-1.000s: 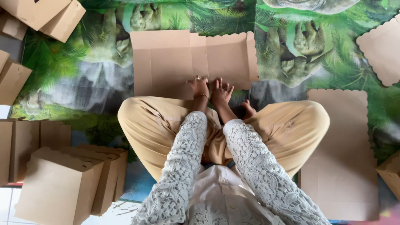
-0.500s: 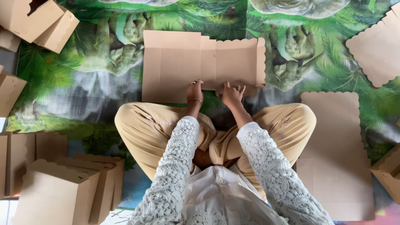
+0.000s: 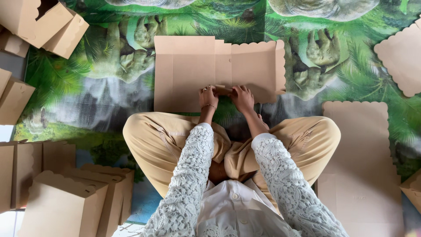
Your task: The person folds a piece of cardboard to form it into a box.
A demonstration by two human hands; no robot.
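Note:
A flat brown cardboard box blank with scalloped edges lies unfolded on a green printed floor mat in front of my crossed legs. My left hand and my right hand rest side by side at the blank's near edge. Both press and pinch a small bottom flap of the blank, folding it up between the fingers. White lace sleeves cover both forearms.
Folded brown boxes stand at the lower left, and more boxes sit at the upper left. A stack of flat blanks lies to my right, another flat blank at the upper right.
The view has shifted closer to the blank. Both hands moved forward from my lap onto the blank's near edge and took hold of the small flap.

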